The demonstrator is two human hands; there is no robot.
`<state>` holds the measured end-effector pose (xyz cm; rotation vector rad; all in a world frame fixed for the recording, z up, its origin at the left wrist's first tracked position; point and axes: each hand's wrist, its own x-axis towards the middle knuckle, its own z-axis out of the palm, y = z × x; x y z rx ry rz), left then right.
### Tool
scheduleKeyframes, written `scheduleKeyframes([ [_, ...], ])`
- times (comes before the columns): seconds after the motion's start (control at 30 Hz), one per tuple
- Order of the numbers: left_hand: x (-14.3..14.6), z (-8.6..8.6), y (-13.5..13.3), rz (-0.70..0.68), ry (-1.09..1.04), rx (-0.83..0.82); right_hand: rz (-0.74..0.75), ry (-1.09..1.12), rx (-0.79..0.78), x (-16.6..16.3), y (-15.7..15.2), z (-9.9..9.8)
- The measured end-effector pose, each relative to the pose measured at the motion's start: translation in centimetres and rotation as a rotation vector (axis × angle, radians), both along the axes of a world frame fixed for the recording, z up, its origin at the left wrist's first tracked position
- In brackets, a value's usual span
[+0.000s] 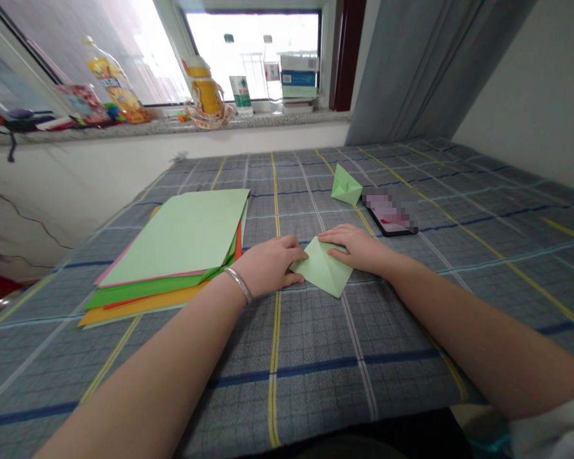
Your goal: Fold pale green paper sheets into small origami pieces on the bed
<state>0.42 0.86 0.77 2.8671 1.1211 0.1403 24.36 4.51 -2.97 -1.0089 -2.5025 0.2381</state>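
A small piece of light green paper (326,271), folded into a diamond shape with creases, lies on the checked cloth in front of me. My left hand (270,262), with a silver bangle at the wrist, has its thumb and fingers closed on the paper's left corner. On the upper right side, my right hand (354,247) grips the same paper, its fingertips at the top corner and its thumb on the surface. Beyond it stands a folded green paper shape (346,185), touching or nearly touching a phone (392,215).
A stack of coloured paper sheets (182,239) lies to the left, light green on top. The grey checked cloth (316,344) covers the whole surface. Bottles, a yellow cup (206,95) and boxes (298,76) line the windowsill. A grey curtain (411,70) hangs at the right.
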Motion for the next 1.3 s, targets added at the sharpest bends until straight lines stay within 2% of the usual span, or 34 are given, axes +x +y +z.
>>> scheduleKeyframes([
  [0.17, 0.6, 0.3, -0.4, -0.096, 0.085, 0.083, -0.029, -0.020, 0.001, 0.5, -0.2, 0.5],
  [0.3, 0.9, 0.7, -0.8, -0.097, 0.158, 0.161, -0.032, -0.070, -0.061, 1.1, -0.6, 1.2],
  [0.5, 1.9, 0.8, -2.0, -0.089, 0.224, 0.200, -0.085, -0.170, -0.060, 1.6, -1.0, 2.0],
  [0.7, 2.9, -0.1, -2.8, -0.110, 0.184, 0.200, -0.104, -0.197, -0.103, 1.8, -1.3, 2.4],
  [0.87, 3.1, -0.7, -2.9, -0.096, 0.148, 0.188, -0.201, -0.234, -0.241, 2.5, -1.3, 3.0],
  [1.1, 3.2, -0.8, -2.6, -0.093, 0.104, 0.162, -0.322, -0.172, -0.351, 4.0, -0.3, 2.5],
  [1.2, 3.0, -1.1, -2.1, -0.086, 0.061, 0.139, -0.345, -0.149, -0.411, 4.4, 0.1, 2.5],
  [1.3, 2.7, -1.5, -1.3, -0.060, -0.046, 0.096, -0.329, -0.088, -0.393, 4.2, 0.0, 2.8],
])
